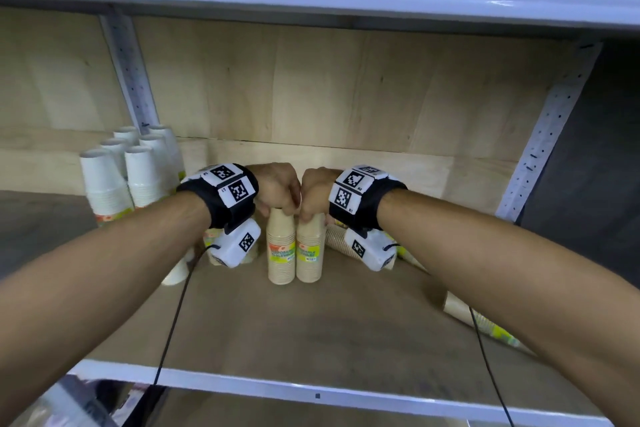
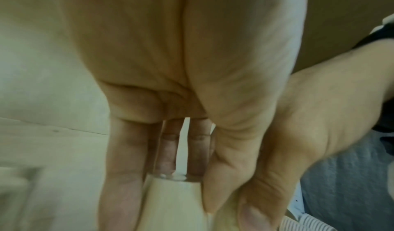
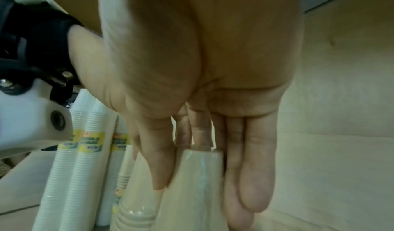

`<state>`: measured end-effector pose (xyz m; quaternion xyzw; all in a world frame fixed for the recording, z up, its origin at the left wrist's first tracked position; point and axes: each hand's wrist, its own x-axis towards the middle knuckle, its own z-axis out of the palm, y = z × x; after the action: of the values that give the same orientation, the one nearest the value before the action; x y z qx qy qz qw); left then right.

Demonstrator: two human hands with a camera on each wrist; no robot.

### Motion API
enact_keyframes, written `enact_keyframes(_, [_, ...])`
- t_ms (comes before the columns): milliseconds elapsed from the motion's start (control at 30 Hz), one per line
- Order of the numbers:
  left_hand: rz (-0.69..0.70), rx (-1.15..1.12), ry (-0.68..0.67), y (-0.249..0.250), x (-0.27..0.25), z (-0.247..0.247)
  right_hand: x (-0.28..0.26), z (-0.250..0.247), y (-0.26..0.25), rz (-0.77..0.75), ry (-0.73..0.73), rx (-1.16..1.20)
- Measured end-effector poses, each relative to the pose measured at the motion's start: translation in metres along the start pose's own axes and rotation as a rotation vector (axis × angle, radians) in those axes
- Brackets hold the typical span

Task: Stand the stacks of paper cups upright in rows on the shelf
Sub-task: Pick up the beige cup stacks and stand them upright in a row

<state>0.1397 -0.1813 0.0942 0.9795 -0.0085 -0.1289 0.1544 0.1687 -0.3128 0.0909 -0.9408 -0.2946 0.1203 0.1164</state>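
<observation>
head view shows two brown cup stacks (image 1: 295, 246) upright and touching at mid-shelf (image 1: 311, 329). left hand (image 1: 277, 189) grips the left stack's top and right hand (image 1: 317, 192) grips the right one's, knuckles touching. white cup stacks (image 1: 128, 173) stand in rows at back left.

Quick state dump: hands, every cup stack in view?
left hand: gripping top of left tan stack
right hand: gripping top of right tan stack
both tan stacks: upright, side by side
white stacks: upright, in rows
stack at right: lying down
</observation>
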Motion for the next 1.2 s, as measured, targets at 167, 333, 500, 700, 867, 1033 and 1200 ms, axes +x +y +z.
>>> enact_keyframes(167, [-0.087, 0.03, 0.024, -0.038, -0.021, -0.011, 0.014, 0.013, -0.04, -0.103, 0.041, -0.032])
enact_keyframes(333, [-0.14, 0.0, 0.052, -0.068, -0.043, -0.013, 0.03, 0.026, -0.072, -0.145, 0.028, -0.049])
enact_keyframes(500, [-0.171, -0.009, 0.124, -0.096, -0.053, -0.007, 0.031, 0.032, -0.092, -0.225, -0.019, -0.047])
enact_keyframes(700, [-0.152, -0.002, 0.169, -0.107, -0.053, 0.0, 0.037, 0.043, -0.101, -0.203, -0.003, -0.053])
enact_keyframes(867, [-0.135, 0.006, 0.199, -0.113, -0.049, 0.002, 0.041, 0.047, -0.097, -0.208, 0.002, -0.046])
enact_keyframes(1033, [-0.117, 0.0, 0.235, -0.111, -0.05, -0.01, 0.043, 0.04, -0.092, -0.215, 0.031, -0.03])
enact_keyframes(1200, [-0.092, 0.029, 0.246, -0.098, -0.046, -0.031, 0.037, 0.027, -0.072, -0.213, 0.064, -0.122])
